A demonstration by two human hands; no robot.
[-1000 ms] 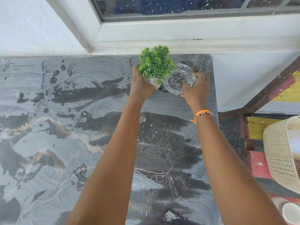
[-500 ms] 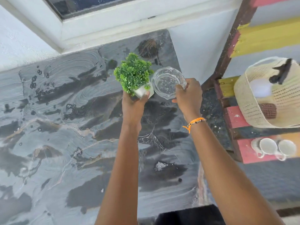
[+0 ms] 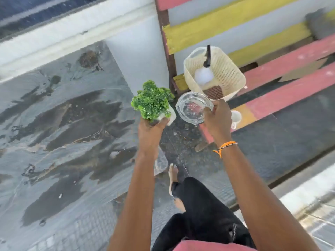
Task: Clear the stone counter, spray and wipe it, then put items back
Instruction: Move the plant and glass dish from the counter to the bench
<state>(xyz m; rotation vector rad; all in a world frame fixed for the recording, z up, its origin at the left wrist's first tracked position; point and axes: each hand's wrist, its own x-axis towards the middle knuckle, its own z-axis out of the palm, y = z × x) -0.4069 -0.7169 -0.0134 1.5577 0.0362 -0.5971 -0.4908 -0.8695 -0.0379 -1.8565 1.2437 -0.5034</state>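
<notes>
My left hand (image 3: 151,132) grips a small green plant (image 3: 152,101) in a white pot, held in the air past the right edge of the grey marbled stone counter (image 3: 59,127). My right hand (image 3: 218,118) holds a clear glass dish (image 3: 194,107) by its rim, just right of the plant and above the floor. The counter's surface is bare, with dark streaks across it. Both items are off the counter.
A cream woven basket (image 3: 230,73) with a white object and a black handle inside sits on a red and yellow slatted wooden rack (image 3: 290,58) to the right. A white cup (image 3: 236,117) stands beside my right hand. My legs and a bare foot (image 3: 173,175) show below.
Both hands have carried the plant and the glass dish from the counter's far right corner rightward, past its edge toward the rack. The view has swung right.
</notes>
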